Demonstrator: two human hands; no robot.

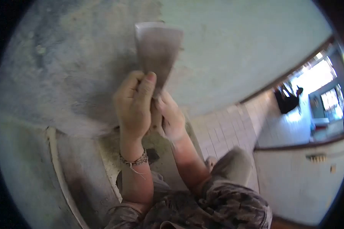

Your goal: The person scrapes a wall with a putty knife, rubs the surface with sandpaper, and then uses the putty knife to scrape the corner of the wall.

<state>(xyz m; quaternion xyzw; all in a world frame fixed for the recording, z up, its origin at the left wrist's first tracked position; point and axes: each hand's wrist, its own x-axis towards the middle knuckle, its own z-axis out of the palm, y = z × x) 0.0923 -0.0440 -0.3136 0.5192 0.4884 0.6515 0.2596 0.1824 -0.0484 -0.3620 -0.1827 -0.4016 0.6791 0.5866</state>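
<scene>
A putty knife (159,47) with a wide, flared metal blade points up in front of the wall (76,72). My left hand (135,101) pinches the lower part of the blade, thumb along its face, and a braided bracelet circles that wrist. Just to the right and slightly lower, my right hand (170,116) is closed round the handle end, which its fingers mostly hide. Behind the blade, the wall is patchy grey on the left and pale green on the right.
A ledge with a pale raised edge (61,171) runs down the lower left. Tiled floor (225,128) stretches off to the right, past my bent knee (237,164). Through an opening, a person in dark clothes (286,101) is near bright windows. A pale wall panel (298,183) stands at lower right.
</scene>
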